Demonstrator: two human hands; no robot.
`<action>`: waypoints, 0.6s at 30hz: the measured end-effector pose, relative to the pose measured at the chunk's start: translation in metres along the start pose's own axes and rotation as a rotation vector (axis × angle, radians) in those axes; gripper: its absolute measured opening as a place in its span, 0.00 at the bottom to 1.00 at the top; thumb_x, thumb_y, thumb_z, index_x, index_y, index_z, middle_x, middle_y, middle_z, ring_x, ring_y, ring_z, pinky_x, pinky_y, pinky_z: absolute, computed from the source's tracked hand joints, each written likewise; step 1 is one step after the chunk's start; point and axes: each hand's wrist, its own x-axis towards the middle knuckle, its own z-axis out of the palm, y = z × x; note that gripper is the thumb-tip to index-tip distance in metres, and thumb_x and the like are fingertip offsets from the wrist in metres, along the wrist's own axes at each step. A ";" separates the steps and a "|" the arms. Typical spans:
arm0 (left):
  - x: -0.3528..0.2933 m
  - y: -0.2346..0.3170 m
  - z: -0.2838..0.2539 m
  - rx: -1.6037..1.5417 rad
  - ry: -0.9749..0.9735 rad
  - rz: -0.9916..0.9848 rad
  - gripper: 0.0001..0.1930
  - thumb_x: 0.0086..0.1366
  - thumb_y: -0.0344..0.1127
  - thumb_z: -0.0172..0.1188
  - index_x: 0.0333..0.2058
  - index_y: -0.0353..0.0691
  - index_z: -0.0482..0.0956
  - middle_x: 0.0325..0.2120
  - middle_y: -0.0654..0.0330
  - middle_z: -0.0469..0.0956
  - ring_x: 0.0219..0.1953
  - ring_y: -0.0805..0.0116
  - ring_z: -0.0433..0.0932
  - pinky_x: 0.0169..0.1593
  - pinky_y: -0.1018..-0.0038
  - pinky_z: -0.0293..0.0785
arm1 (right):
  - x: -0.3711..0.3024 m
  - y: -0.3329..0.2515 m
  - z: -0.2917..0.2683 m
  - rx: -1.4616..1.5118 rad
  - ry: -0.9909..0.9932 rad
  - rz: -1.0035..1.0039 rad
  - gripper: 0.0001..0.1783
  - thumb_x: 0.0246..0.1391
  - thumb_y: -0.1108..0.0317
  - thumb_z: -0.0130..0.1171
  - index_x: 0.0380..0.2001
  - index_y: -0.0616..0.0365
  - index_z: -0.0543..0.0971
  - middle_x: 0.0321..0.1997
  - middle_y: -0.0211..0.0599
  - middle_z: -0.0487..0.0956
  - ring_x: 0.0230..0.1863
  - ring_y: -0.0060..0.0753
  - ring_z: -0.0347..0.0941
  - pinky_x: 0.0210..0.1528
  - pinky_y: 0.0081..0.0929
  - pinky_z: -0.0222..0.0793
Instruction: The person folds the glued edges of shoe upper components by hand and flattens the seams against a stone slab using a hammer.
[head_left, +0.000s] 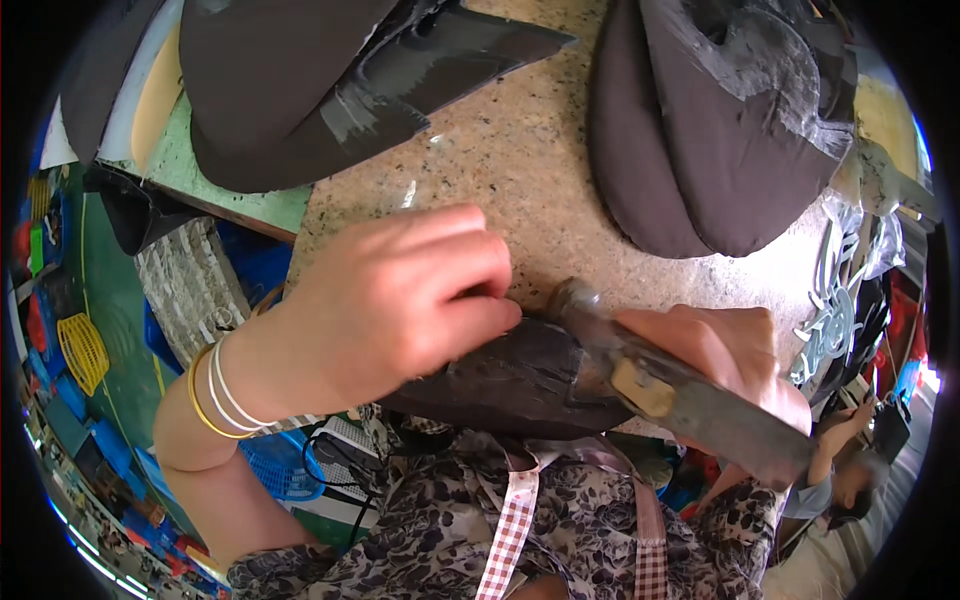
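A dark brown, glossy-edged piece of shoe-like material [490, 385] lies at the near edge of the stone slab [500, 150]. My left hand [430, 290] rests over its far left edge, fingers curled and thumb pressed to the forefinger; what they pinch, if anything, is hidden. My right hand [715, 345] is closed round the handle of a hammer [720, 420], mostly hidden behind the metal head. The round face of the hammer is just above the piece, close to my left thumb; whether it touches cannot be told.
Stacked dark brown rounded pieces [650, 150] lie at the far right of the slab. More dark pieces [270, 100] lie at the far left, over a green board [270, 205]. A blue basket [285, 465] stands below left. Another person [850, 480] sits at the right.
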 end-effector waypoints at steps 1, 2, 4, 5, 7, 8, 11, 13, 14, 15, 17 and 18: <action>-0.003 0.006 0.000 -0.018 0.011 -0.078 0.10 0.41 0.28 0.65 0.27 0.36 0.79 0.25 0.62 0.72 0.26 0.66 0.71 0.26 0.74 0.66 | 0.001 0.001 0.005 0.017 -0.006 -0.010 0.23 0.45 0.67 0.59 0.44 0.69 0.71 0.23 0.42 0.74 0.21 0.41 0.75 0.19 0.32 0.71; -0.009 0.008 0.000 -0.015 0.008 -0.099 0.10 0.41 0.28 0.65 0.27 0.36 0.79 0.25 0.62 0.72 0.26 0.66 0.71 0.26 0.74 0.66 | 0.003 0.002 0.011 0.140 -0.184 0.109 0.23 0.45 0.67 0.60 0.44 0.69 0.71 0.23 0.42 0.73 0.20 0.41 0.75 0.19 0.32 0.71; -0.012 0.009 -0.001 -0.003 0.003 -0.165 0.08 0.44 0.29 0.66 0.26 0.37 0.78 0.23 0.62 0.71 0.24 0.66 0.70 0.25 0.74 0.65 | 0.007 -0.002 0.010 0.241 -0.365 0.237 0.23 0.45 0.67 0.60 0.44 0.69 0.71 0.23 0.42 0.73 0.20 0.41 0.75 0.19 0.32 0.71; -0.009 0.006 -0.001 -0.009 0.016 -0.150 0.08 0.44 0.29 0.66 0.26 0.37 0.78 0.23 0.62 0.71 0.24 0.66 0.70 0.25 0.74 0.65 | 0.010 -0.006 0.004 0.123 -0.234 0.103 0.23 0.45 0.67 0.60 0.44 0.70 0.71 0.23 0.42 0.73 0.20 0.41 0.75 0.19 0.31 0.71; -0.011 -0.006 0.002 -0.060 0.060 0.016 0.07 0.46 0.29 0.66 0.25 0.38 0.78 0.23 0.62 0.71 0.23 0.66 0.70 0.24 0.74 0.65 | 0.013 -0.004 0.004 0.096 -0.115 -0.020 0.23 0.45 0.68 0.60 0.43 0.72 0.70 0.23 0.41 0.73 0.20 0.41 0.75 0.19 0.31 0.70; -0.017 -0.003 0.002 -0.044 0.066 -0.016 0.07 0.46 0.29 0.66 0.25 0.38 0.78 0.23 0.62 0.71 0.23 0.66 0.70 0.24 0.74 0.65 | 0.015 0.000 0.010 0.112 -0.127 -0.050 0.23 0.45 0.68 0.60 0.43 0.72 0.70 0.23 0.41 0.73 0.20 0.41 0.75 0.19 0.31 0.70; -0.014 0.016 -0.004 0.092 0.067 -0.052 0.08 0.43 0.28 0.65 0.26 0.37 0.78 0.24 0.61 0.72 0.25 0.65 0.71 0.25 0.72 0.66 | 0.014 -0.001 0.022 0.177 0.157 -0.108 0.25 0.43 0.69 0.60 0.45 0.72 0.70 0.25 0.42 0.74 0.22 0.42 0.76 0.21 0.31 0.71; -0.019 0.009 0.003 0.013 0.113 -0.065 0.08 0.43 0.28 0.65 0.26 0.37 0.78 0.23 0.61 0.71 0.25 0.65 0.72 0.25 0.72 0.67 | 0.019 -0.008 0.003 0.083 -0.036 -0.095 0.25 0.43 0.70 0.60 0.45 0.72 0.70 0.26 0.43 0.75 0.23 0.42 0.76 0.22 0.31 0.72; -0.021 0.004 0.005 -0.061 0.153 -0.082 0.08 0.43 0.28 0.65 0.26 0.36 0.78 0.23 0.61 0.71 0.25 0.65 0.72 0.25 0.72 0.67 | 0.022 -0.009 -0.002 -0.006 -0.225 -0.086 0.25 0.43 0.70 0.61 0.45 0.72 0.70 0.27 0.44 0.76 0.24 0.42 0.77 0.23 0.31 0.72; -0.025 0.001 0.001 -0.100 0.109 -0.104 0.08 0.43 0.28 0.64 0.26 0.37 0.79 0.24 0.61 0.72 0.25 0.65 0.71 0.25 0.73 0.67 | 0.022 -0.008 -0.003 -0.006 -0.228 -0.092 0.25 0.43 0.70 0.61 0.45 0.72 0.70 0.27 0.44 0.76 0.24 0.42 0.77 0.23 0.31 0.72; -0.025 0.007 0.001 -0.021 0.101 -0.111 0.09 0.43 0.28 0.64 0.27 0.38 0.79 0.25 0.62 0.72 0.25 0.66 0.71 0.25 0.73 0.67 | 0.024 -0.006 -0.005 0.111 -0.250 -0.034 0.25 0.43 0.70 0.60 0.45 0.72 0.70 0.29 0.47 0.77 0.26 0.43 0.78 0.25 0.32 0.74; -0.025 0.010 0.002 0.048 0.085 -0.109 0.10 0.42 0.28 0.64 0.28 0.38 0.80 0.25 0.62 0.73 0.25 0.67 0.71 0.25 0.73 0.67 | 0.023 -0.001 -0.002 0.109 -0.254 -0.042 0.25 0.43 0.70 0.60 0.45 0.72 0.70 0.29 0.47 0.77 0.26 0.43 0.78 0.25 0.32 0.74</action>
